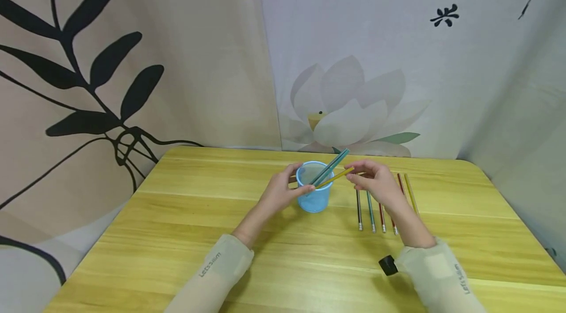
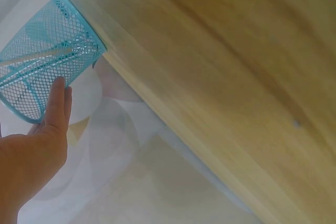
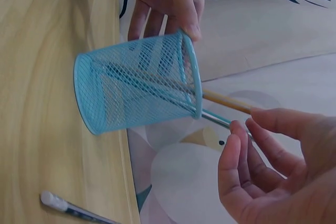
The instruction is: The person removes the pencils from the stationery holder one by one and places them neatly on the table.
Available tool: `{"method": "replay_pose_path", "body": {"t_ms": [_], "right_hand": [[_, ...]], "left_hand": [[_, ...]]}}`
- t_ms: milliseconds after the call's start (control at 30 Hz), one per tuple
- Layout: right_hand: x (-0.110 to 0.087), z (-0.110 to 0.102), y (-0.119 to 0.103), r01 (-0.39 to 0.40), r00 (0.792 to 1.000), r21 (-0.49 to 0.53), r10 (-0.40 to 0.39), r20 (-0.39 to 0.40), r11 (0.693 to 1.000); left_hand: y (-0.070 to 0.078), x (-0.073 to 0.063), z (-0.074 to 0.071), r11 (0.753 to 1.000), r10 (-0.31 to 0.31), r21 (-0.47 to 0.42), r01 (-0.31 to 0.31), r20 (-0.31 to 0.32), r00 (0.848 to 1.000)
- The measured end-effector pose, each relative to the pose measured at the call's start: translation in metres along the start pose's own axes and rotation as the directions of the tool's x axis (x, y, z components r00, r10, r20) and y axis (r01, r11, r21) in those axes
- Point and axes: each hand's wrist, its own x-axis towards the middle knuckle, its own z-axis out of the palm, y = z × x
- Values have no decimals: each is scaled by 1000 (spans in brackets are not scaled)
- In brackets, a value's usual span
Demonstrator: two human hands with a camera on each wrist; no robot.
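A light blue mesh pencil cup (image 1: 314, 202) stands on the table, and my left hand (image 1: 280, 187) holds it near the rim, thumb on the near side and fingers round the far side. Inside lean teal pencils (image 1: 330, 165) and a yellow pencil (image 1: 336, 177), their upper ends sticking out to the right. With thumb and fingertips my right hand (image 1: 376, 183) pinches the upper end of the yellow pencil; the right wrist view shows this pencil (image 3: 226, 100) running down into the cup (image 3: 134, 85). In the left wrist view, straight fingers of the left hand (image 2: 42, 145) lie along the mesh.
Several pencils lie side by side under and beside the right hand, among them a black pencil (image 1: 359, 210), a teal pencil (image 1: 371, 212), a red pencil (image 1: 382, 218) and a yellow one (image 1: 411, 194). The wooden table (image 1: 199, 195) ends at a printed cloth backdrop (image 1: 221, 57).
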Motion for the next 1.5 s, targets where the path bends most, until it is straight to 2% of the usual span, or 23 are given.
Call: {"method": "replay_pose_path", "body": {"t_ms": [233,500,933,1200,1500], "right_hand": [[2,11,1,41,999,-2,-41,28,999],[7,18,4,29,999,2,-29,46,1000],[5,23,3,7,1000,-6,-7,0,1000],[5,22,1,29,999,-6,-29,-22,1000],[6,17,-4,18,999,31,-16,-52,999]], "left_hand": [[0,0,0,1000,0,-11,0,0,1000],[-1,1,1,1000,6,-9,-6,0,1000],[-1,2,2,1000,-3,0,3,-4,1000],[0,2,2,1000,-12,3,12,-2,1000],[0,1,2,1000,-5,9,6,-7,1000]]}}
